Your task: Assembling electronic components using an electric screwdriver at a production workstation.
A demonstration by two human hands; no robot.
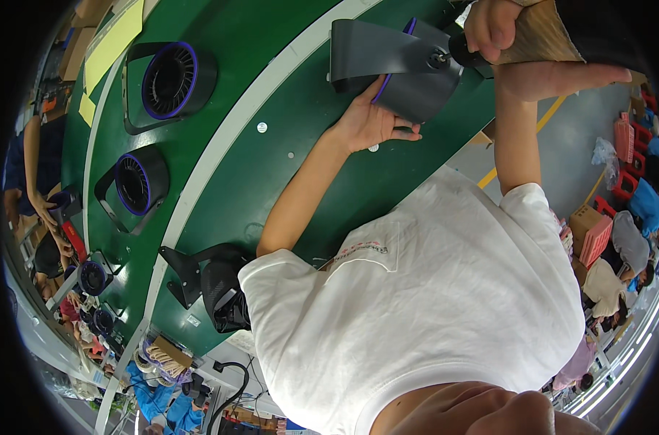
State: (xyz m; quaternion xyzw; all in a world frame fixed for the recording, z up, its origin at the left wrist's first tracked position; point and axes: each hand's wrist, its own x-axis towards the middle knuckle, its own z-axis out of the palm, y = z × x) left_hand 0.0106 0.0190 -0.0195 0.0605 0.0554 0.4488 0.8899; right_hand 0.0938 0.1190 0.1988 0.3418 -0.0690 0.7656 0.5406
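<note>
A dark grey desk fan (416, 87) with a purple-blue rim and a broad U-shaped bracket (365, 54) lies tilted at the top of the bench. My left hand (369, 123) grips its housing from the near left, thumb and fingers around the edge. In my right hand (492, 29) is a black power screwdriver (463, 51), its grip partly covered in worn brown material. The driver's tip meets the pivot on the side of the bracket; the screw there is too small to make out.
Two similar fans (170, 80) (141, 180) stand on the green bench (271, 174) beyond a pale dividing strip (220, 138). A black bracketed part (213, 283) lies by my left elbow. Yellow sheets (112, 47) lie at far left. Other people work at left; red stools (627, 185) stand at right.
</note>
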